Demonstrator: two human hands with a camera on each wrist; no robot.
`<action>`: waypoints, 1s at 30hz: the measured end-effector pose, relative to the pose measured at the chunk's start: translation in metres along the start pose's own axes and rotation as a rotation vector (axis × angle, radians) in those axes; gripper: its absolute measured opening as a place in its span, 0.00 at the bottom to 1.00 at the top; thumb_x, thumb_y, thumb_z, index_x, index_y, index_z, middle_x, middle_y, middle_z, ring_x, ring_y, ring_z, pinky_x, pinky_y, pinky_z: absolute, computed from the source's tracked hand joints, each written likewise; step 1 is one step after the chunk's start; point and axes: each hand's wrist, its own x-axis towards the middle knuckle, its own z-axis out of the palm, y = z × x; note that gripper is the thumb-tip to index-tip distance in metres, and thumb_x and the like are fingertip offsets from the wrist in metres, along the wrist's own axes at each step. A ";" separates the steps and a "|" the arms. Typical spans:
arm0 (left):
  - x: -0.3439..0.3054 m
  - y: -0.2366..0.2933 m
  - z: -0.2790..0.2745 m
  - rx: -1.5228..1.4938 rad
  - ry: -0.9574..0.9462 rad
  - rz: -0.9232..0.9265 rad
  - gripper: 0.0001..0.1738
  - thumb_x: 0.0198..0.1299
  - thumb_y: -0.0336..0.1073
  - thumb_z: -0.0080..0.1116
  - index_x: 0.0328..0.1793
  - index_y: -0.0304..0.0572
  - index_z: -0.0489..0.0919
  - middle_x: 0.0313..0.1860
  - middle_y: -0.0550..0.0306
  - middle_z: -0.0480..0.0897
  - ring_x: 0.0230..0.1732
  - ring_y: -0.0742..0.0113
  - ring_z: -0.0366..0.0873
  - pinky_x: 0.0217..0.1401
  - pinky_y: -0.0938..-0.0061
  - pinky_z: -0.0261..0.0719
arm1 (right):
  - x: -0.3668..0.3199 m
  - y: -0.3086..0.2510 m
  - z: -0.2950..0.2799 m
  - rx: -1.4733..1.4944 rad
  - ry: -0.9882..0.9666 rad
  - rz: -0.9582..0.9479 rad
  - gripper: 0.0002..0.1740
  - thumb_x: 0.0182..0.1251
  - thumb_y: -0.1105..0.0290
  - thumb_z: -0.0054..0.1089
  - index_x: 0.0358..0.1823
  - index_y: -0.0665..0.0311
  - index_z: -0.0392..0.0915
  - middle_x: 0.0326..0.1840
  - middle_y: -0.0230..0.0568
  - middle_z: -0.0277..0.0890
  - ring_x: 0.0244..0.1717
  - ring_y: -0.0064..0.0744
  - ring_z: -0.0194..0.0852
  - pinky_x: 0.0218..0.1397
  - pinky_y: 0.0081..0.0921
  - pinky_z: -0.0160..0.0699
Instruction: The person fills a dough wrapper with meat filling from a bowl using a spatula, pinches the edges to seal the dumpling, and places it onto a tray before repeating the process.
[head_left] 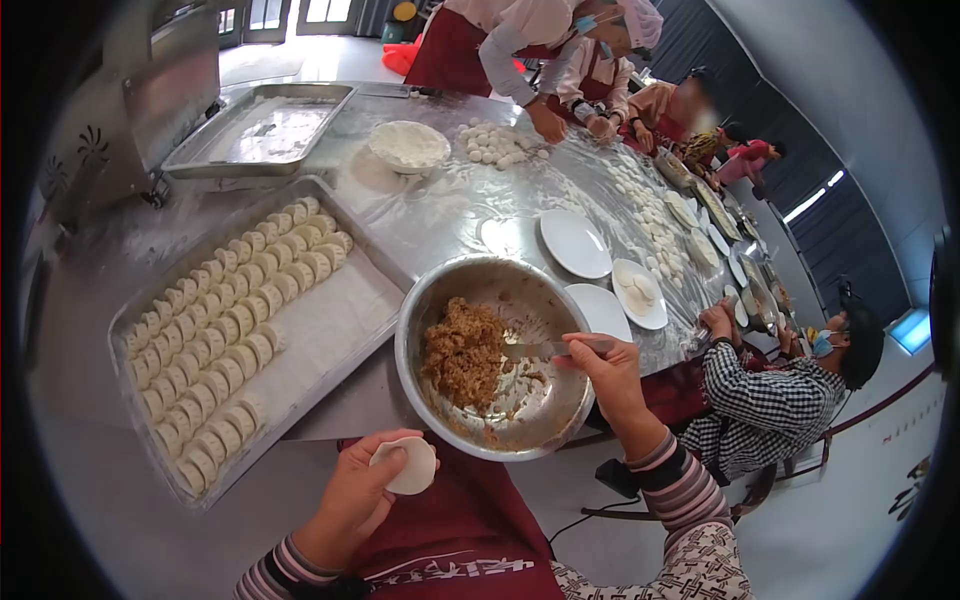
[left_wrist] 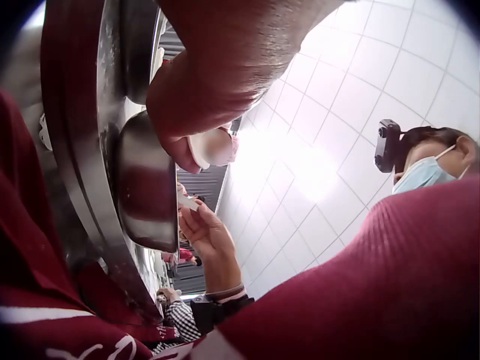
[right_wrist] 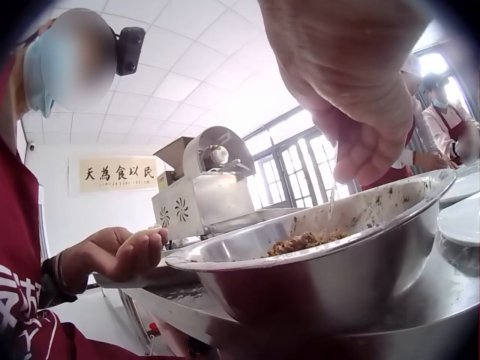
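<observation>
My left hand (head_left: 362,490) holds a round, pale dumpling wrapper (head_left: 412,468), its thumb lying over the wrapper's edge, in front of the table. In the left wrist view the same wrapper (left_wrist: 212,147) sits at the fingertips. My right hand (head_left: 612,385) pinches the end of a narrow flat spatula (head_left: 545,350) above the right side of a steel bowl (head_left: 560,410). The spatula's far end reaches the brown minced filling (head_left: 462,350), which is heaped at the bowl's left. From the right wrist view, the right hand (right_wrist: 360,112) hangs over the bowl's rim.
Left of the bowl, a metal tray (head_left: 375,290) bears rows of folded dumplings (head_left: 225,345). Beyond are a floury tray (head_left: 270,130), a flour bowl (head_left: 410,147) and dough pieces (head_left: 495,145). White plates (head_left: 576,243) stand right of the bowl. Several people work along the table.
</observation>
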 end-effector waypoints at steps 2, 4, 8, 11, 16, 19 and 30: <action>0.000 -0.001 0.001 -0.010 -0.004 0.005 0.17 0.64 0.30 0.56 0.58 0.32 0.73 0.48 0.41 0.81 0.48 0.52 0.82 0.53 0.61 0.83 | 0.005 0.005 0.002 -0.001 -0.017 -0.011 0.10 0.67 0.76 0.58 0.44 0.77 0.81 0.40 0.44 0.82 0.38 0.31 0.84 0.44 0.21 0.84; -0.001 -0.001 0.004 -0.018 -0.012 0.010 0.17 0.64 0.30 0.57 0.58 0.32 0.73 0.48 0.41 0.81 0.49 0.52 0.82 0.53 0.62 0.83 | 0.010 0.010 0.005 -0.014 -0.037 -0.013 0.10 0.67 0.75 0.58 0.44 0.76 0.81 0.40 0.44 0.82 0.38 0.32 0.84 0.44 0.22 0.84; -0.001 -0.002 0.006 -0.024 -0.014 -0.003 0.17 0.65 0.32 0.57 0.57 0.32 0.73 0.49 0.41 0.81 0.50 0.53 0.82 0.55 0.61 0.82 | 0.018 0.017 0.016 -0.006 -0.099 0.011 0.11 0.67 0.76 0.58 0.44 0.79 0.80 0.40 0.46 0.81 0.37 0.31 0.83 0.45 0.21 0.85; 0.000 -0.003 0.005 -0.038 -0.016 -0.006 0.17 0.66 0.33 0.56 0.57 0.32 0.73 0.50 0.41 0.81 0.50 0.53 0.82 0.55 0.61 0.81 | 0.017 0.013 0.022 0.011 -0.146 0.047 0.10 0.67 0.76 0.58 0.44 0.79 0.80 0.40 0.45 0.81 0.37 0.30 0.83 0.45 0.22 0.85; 0.001 -0.007 0.000 -0.057 -0.019 -0.010 0.19 0.65 0.36 0.57 0.57 0.32 0.72 0.49 0.42 0.81 0.50 0.54 0.82 0.55 0.61 0.81 | 0.020 0.020 0.024 0.045 -0.160 0.058 0.10 0.67 0.76 0.58 0.44 0.77 0.80 0.37 0.43 0.82 0.36 0.29 0.83 0.43 0.21 0.84; 0.007 -0.012 -0.005 0.004 -0.028 0.049 0.24 0.63 0.41 0.61 0.58 0.32 0.71 0.47 0.44 0.81 0.46 0.54 0.83 0.52 0.61 0.83 | 0.023 0.025 0.023 0.028 -0.134 0.135 0.10 0.66 0.74 0.59 0.43 0.74 0.81 0.35 0.41 0.83 0.35 0.28 0.84 0.41 0.20 0.83; 0.003 -0.007 -0.002 0.039 0.004 0.049 0.20 0.64 0.39 0.60 0.56 0.36 0.71 0.45 0.44 0.82 0.43 0.53 0.84 0.44 0.57 0.86 | 0.034 0.025 0.019 0.138 -0.223 0.326 0.11 0.69 0.71 0.58 0.47 0.72 0.79 0.39 0.46 0.82 0.38 0.34 0.86 0.43 0.24 0.85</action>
